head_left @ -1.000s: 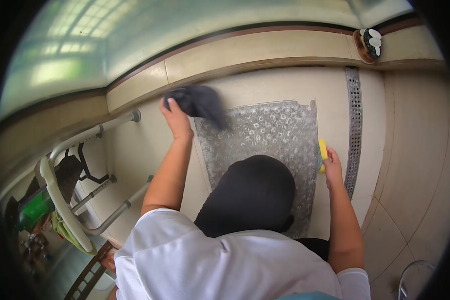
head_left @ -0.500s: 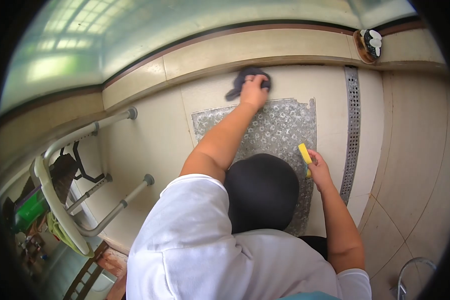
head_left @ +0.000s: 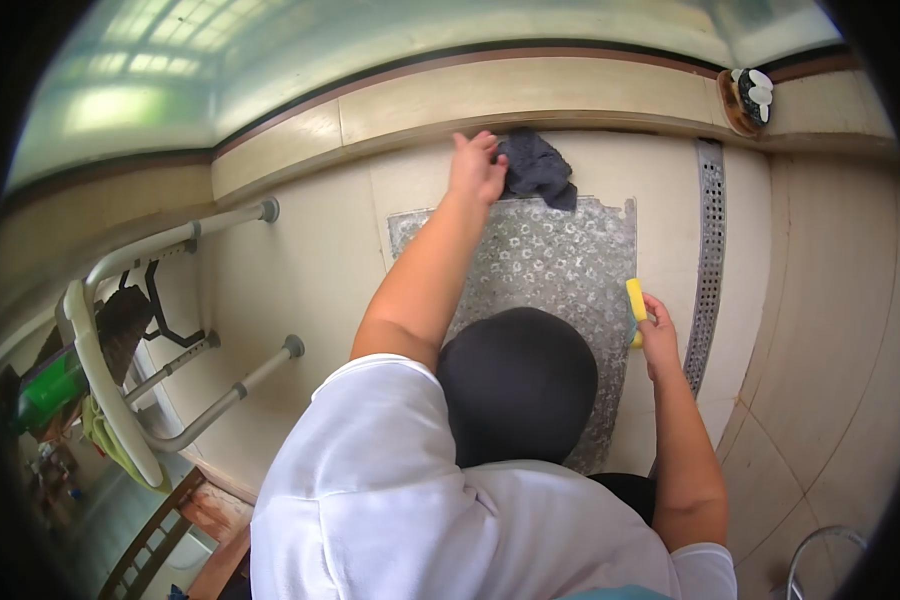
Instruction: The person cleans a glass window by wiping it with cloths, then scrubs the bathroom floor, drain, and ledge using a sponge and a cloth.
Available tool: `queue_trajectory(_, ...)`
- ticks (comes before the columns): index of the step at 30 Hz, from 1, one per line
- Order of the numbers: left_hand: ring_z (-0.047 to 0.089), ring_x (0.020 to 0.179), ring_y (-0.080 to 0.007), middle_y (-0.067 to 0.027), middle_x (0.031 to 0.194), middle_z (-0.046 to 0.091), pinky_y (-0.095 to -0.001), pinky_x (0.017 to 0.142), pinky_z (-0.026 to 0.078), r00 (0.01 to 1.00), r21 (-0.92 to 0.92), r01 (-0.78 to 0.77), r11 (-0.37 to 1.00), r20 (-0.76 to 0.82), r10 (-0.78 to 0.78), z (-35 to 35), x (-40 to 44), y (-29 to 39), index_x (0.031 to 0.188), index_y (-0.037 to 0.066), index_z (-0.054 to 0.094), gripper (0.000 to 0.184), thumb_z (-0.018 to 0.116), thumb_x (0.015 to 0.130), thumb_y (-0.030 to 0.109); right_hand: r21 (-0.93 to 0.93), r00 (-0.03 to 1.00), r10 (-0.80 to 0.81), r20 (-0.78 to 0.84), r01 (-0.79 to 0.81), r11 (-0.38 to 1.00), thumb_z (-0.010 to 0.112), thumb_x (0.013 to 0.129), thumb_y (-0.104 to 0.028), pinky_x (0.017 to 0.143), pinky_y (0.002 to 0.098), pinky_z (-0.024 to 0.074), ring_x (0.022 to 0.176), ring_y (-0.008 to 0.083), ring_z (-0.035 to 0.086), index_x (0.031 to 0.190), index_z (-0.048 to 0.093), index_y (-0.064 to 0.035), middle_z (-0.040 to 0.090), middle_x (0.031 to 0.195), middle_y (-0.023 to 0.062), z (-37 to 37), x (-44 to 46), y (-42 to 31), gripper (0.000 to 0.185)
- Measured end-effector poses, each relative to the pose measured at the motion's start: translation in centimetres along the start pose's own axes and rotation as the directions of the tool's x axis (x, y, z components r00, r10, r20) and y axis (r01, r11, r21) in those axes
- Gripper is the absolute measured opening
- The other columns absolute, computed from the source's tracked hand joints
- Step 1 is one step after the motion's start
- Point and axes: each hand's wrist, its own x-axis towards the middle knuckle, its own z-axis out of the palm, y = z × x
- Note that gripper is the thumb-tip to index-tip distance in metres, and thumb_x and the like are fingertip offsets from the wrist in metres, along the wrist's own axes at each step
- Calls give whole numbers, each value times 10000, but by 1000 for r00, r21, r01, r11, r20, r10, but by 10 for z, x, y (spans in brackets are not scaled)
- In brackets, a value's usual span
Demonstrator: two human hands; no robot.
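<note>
A dark grey cloth [head_left: 538, 168] lies crumpled on the floor by the raised ledge, overlapping the upper edge of the grey patterned mat [head_left: 545, 250]. Just left of the cloth is my left hand [head_left: 478, 168], its fingers apart and its fingertips close to the cloth's edge. Whether they touch it I cannot tell. On the right, beside the mat's right edge, my right hand [head_left: 658, 328] grips a yellow brush [head_left: 635, 300] with a bluish part partly hidden by the fingers.
A metal-legged seat frame [head_left: 105, 370] stands at the left, with a green bottle [head_left: 50, 392] behind it. A perforated drain strip [head_left: 711, 230] runs along the right. A round dark-and-white object [head_left: 748, 100] sits on the ledge [head_left: 530, 92]. My knee [head_left: 518, 385] is over the mat.
My left hand swept right along the ledge with the cloth, then came off it and moved slightly left. The cloth now lies on the floor. My right hand shifted slightly, still holding the yellow brush.
</note>
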Motion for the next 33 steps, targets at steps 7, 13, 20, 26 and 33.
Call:
queue_trajectory(7, 388, 857, -160, -32, 1055, 382, -317, 668, 388, 997, -167, 78, 983, 36, -73, 30, -13, -2, 1364, 241, -84, 821, 507, 826, 55, -58, 997, 40, 73, -35, 998, 421, 717, 32, 604, 211, 394, 649, 78, 459, 1172, 476, -98, 544, 927, 12, 7, -7, 12, 476)
queue_trajectory(13, 406, 846, -154, -54, 1112, 395, -313, 709, 387, 997, -44, 4, 999, 82, 0, 18, -29, 9, 1372, 165, -24, 730, 475, 846, 85, -33, 999, 18, 51, -16, 999, 417, 722, 40, 681, 230, 414, 769, 110, 493, 1178, 469, -92, 524, 1041, 44, 1, -6, 16, 478)
queue_trajectory(20, 311, 1210, -304, -119, 1365, 281, -396, 911, 356, 872, 853, -429, -296, 477, 110, -11, -34, -17, 1286, 147, 377, 564, 569, 762, 232, 291, 999, 31, 28, -38, 956, 397, 742, 32, 825, 285, 402, 1005, 187, 483, 1212, 400, -31, 474, 1140, 100, -3, -1, 20, 475)
queue_trajectory(26, 294, 1231, -304, -91, 1382, 260, -420, 957, 313, 816, 488, -527, -696, 519, -254, -22, -40, -10, 1287, 193, 376, 569, 558, 749, 236, 600, 996, 80, -46, -37, 799, 377, 751, 32, 868, 337, 393, 1055, 223, 453, 1271, 291, -29, 436, 1178, 136, 6, -16, -49, 530)
queue_trajectory(33, 253, 1266, -274, -46, 1411, 206, -463, 996, 236, 805, 321, -586, -745, 338, -487, -5, -47, 15, 1312, 249, 334, 513, 440, 814, 183, 757, 960, 29, -279, 202, 622, 354, 763, 52, 853, 400, 430, 1047, 269, 469, 1288, 266, -87, 413, 1189, 149, -24, -11, -138, 550)
